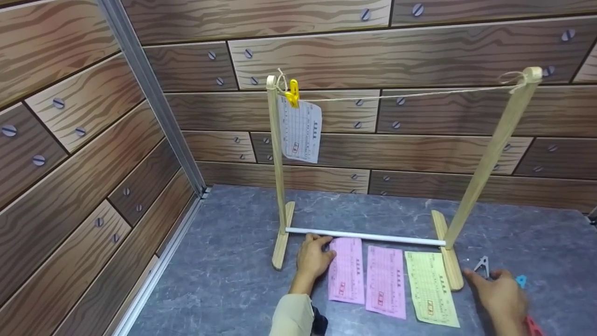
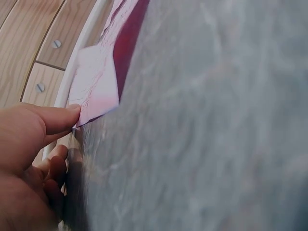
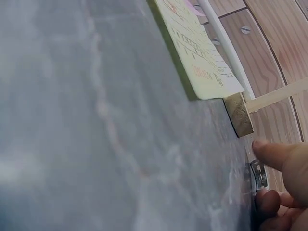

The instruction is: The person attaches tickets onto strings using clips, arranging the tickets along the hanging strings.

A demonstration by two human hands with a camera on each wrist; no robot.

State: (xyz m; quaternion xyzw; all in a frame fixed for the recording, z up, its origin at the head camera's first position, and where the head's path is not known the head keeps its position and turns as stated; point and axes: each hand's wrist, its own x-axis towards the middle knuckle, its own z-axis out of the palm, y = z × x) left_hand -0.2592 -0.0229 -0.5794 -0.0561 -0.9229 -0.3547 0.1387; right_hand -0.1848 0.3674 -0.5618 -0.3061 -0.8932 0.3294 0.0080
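At the left edge of the nearest pink paper slip (image 1: 346, 270), my left hand (image 1: 313, 257) pinches the corner. The left wrist view shows the thumb at the corner of that pink slip (image 2: 98, 79), which bends up from the table. My right hand (image 1: 506, 296) is beside a grey clip (image 1: 483, 267), thumb and fingers spread around it. In the right wrist view the clip (image 3: 258, 174) lies between thumb and fingers, with a gap below the thumb. A second pink slip (image 1: 385, 282) and a yellow slip (image 1: 433, 289) lie alongside.
A wooden stand with two posts (image 1: 494, 154) and a white crossbar (image 1: 364, 235) rises behind the slips. Along its string (image 1: 419, 94), a yellow clip (image 1: 293, 93) holds a white slip (image 1: 302, 133). Blue (image 1: 521, 281) and red (image 1: 533, 325) clips lie by my right hand.
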